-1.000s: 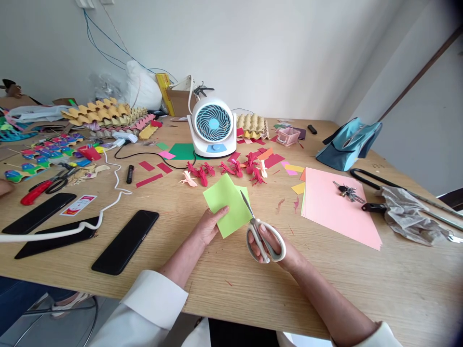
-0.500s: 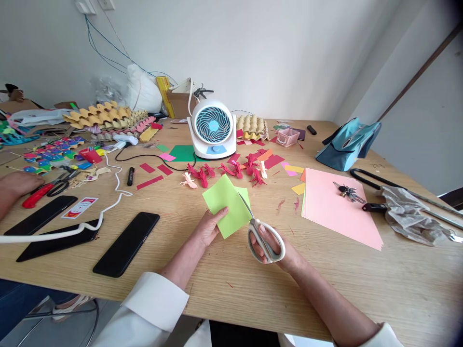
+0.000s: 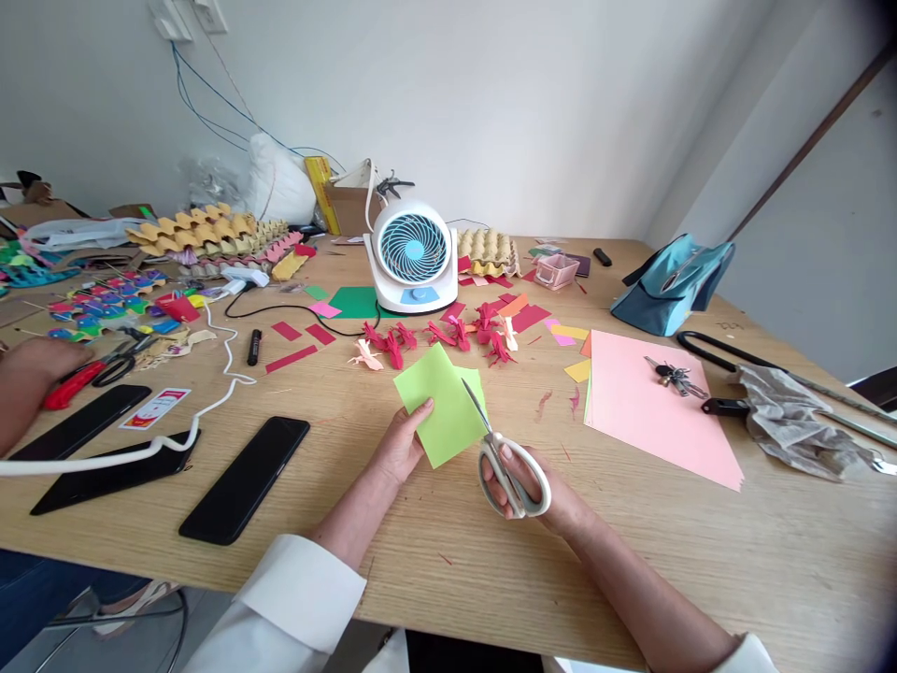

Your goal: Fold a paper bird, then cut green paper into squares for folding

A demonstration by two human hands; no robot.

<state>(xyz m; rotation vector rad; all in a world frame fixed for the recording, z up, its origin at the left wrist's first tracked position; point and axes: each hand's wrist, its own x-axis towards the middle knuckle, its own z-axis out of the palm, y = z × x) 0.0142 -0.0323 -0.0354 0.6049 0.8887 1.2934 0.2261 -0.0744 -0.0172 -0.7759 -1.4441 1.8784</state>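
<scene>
My left hand (image 3: 405,439) grips a light green sheet of paper (image 3: 441,407) by its left edge, thumb on top and the other fingers hidden beneath. White-handled scissors (image 3: 515,477) are in my right hand (image 3: 539,481), fingers through the loops. Their blades lie at the paper's right edge, pointing up and left; a flap of green paper shows beyond them. Just past the paper on the table lie several folded red paper figures (image 3: 459,332) and a pale pink one (image 3: 365,354).
A white fan (image 3: 413,248) stands behind the figures. Pink paper sheets (image 3: 659,402) with keys (image 3: 676,376) lie to the right, near a blue bag (image 3: 673,285). Black phones (image 3: 245,479) and a white cable (image 3: 228,388) are on the left, where another person's hand (image 3: 46,360) rests by red-handled scissors (image 3: 77,383).
The view has tilted slightly. My hands, the green paper and the scissors hold nearly the same place; the other person's hand at left has moved slightly.
</scene>
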